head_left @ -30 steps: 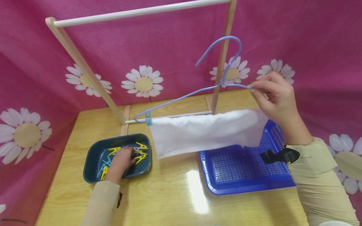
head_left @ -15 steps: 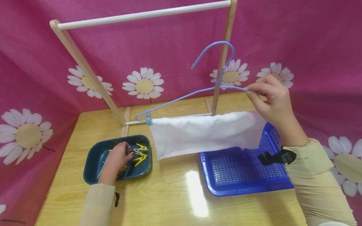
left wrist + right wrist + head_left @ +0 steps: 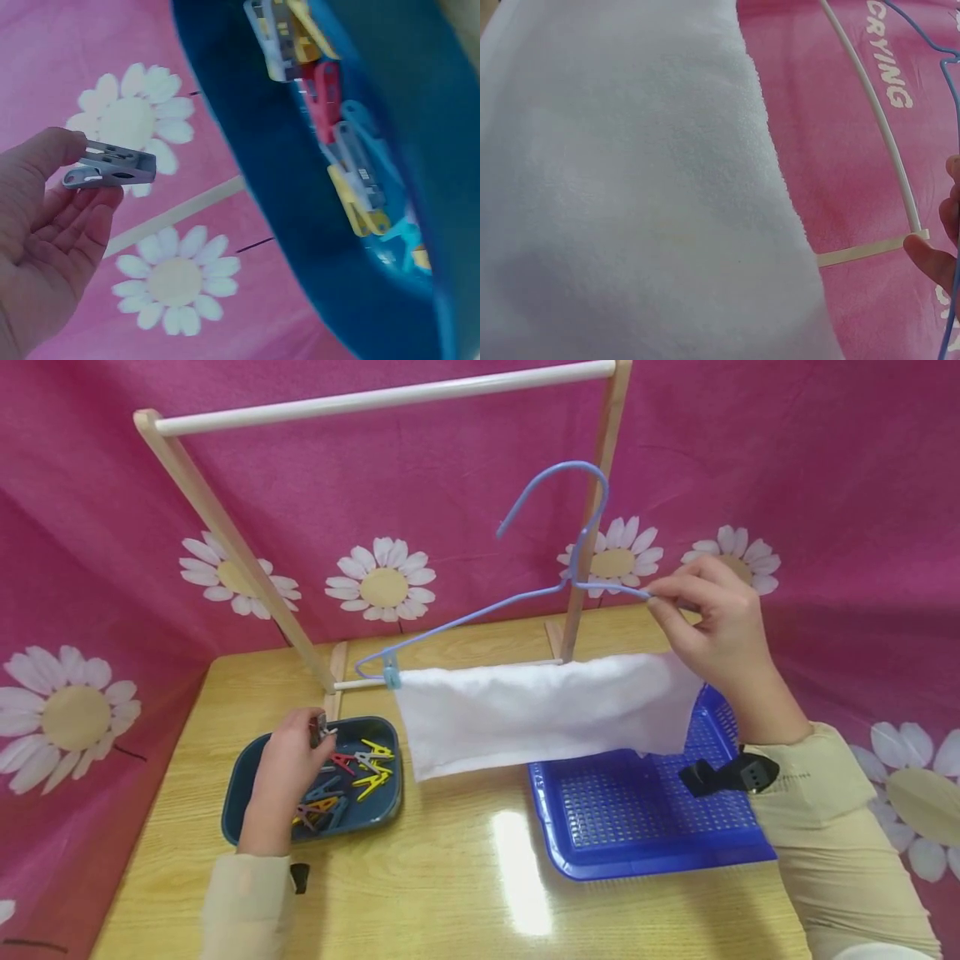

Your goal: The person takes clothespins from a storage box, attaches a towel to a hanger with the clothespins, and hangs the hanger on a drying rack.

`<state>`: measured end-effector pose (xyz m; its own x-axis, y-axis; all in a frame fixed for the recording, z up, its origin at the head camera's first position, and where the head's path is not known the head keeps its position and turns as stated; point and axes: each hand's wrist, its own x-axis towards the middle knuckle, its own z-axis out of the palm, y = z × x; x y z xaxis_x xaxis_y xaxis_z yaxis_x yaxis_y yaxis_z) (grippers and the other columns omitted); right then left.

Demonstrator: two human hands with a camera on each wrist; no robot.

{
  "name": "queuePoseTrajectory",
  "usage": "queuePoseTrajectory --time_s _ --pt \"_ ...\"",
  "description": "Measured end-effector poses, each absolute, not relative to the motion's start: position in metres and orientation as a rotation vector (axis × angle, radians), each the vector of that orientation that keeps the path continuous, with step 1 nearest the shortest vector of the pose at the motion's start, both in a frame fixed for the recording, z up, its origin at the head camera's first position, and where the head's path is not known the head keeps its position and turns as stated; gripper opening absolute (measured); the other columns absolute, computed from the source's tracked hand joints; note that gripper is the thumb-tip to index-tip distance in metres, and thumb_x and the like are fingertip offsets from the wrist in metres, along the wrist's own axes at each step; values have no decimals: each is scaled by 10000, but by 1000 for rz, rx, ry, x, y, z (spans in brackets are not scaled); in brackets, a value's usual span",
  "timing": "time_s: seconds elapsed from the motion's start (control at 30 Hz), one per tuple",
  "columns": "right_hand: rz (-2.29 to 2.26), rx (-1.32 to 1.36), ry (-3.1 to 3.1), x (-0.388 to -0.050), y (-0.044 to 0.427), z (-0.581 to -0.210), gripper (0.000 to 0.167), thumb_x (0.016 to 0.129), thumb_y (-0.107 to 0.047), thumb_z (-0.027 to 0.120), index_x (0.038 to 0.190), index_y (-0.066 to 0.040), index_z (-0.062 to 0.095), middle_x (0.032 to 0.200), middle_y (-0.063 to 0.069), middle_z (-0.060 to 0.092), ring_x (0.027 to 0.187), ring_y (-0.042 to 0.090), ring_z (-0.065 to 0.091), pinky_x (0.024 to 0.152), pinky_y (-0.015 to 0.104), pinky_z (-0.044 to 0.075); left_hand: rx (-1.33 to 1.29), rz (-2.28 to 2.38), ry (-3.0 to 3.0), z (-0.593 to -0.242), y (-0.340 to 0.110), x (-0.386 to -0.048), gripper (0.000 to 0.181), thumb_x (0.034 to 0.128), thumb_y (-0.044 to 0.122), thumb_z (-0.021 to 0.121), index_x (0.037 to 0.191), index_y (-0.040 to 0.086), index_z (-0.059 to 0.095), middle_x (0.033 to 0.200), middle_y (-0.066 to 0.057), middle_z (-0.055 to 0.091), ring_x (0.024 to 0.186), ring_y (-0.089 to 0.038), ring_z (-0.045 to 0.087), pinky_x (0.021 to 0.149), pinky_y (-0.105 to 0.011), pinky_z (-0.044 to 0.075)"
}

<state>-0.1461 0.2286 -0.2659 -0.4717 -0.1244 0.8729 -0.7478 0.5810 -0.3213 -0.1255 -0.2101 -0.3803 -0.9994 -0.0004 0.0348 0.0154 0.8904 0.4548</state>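
My left hand (image 3: 287, 766) pinches a grey clothespin (image 3: 116, 166) between thumb and fingers, just above a dark teal tub (image 3: 238, 777) that holds several clothespins (image 3: 371, 762) in yellow, red, blue and grey. My right hand (image 3: 716, 622) grips the right arm of a blue wire hanger (image 3: 487, 610), holding it up with its hook at the top. A white towel (image 3: 540, 714) hangs along the hanger's lower part. At the hanger's left end, a light blue clothespin (image 3: 392, 670) clips the towel's corner. The towel's right end is partly behind my right hand and wrist.
A drying rack with a white top bar (image 3: 390, 397) and wooden posts stands at the back of the table (image 3: 442, 877). Below the towel on the right lies a blue perforated basket (image 3: 645, 852). A pink flowered cloth (image 3: 465, 485) surrounds the table.
My left hand has come up out of the clothespins, a little to the left, with the grey clothespin. My right hand and the hanger have shifted slightly left.
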Motion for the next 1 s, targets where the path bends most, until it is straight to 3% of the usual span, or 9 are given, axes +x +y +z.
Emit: queuePoseTrajectory --time_s 0.27,0.47,1.0 --pt "894 698 -1942 -148 225 -264 117 679 126 648 748 35 673 676 124 524 690 39 400 641 141 312 -56 -726 -3060 -365 -205 -116 370 803 53 618 1135 -63 503 1006 -207 472 840 -315 508 746 -457 464" --pt "877 701 -1943 -148 225 -263 116 678 122 648 749 33 674 674 120 532 687 44 408 643 134 319 -238 -781 -3088 -359 -198 -113 373 771 63 655 1096 -81 541 936 -193 544 839 -308 529 736 -451 462" --pt "878 688 -1947 -144 226 -261 135 672 146 656 752 39 673 684 124 534 694 41 418 657 118 342 -304 -871 -3114 -358 -174 -115 431 791 48 654 1177 -82 510 1015 -210 582 941 -340 562 706 -407 490"
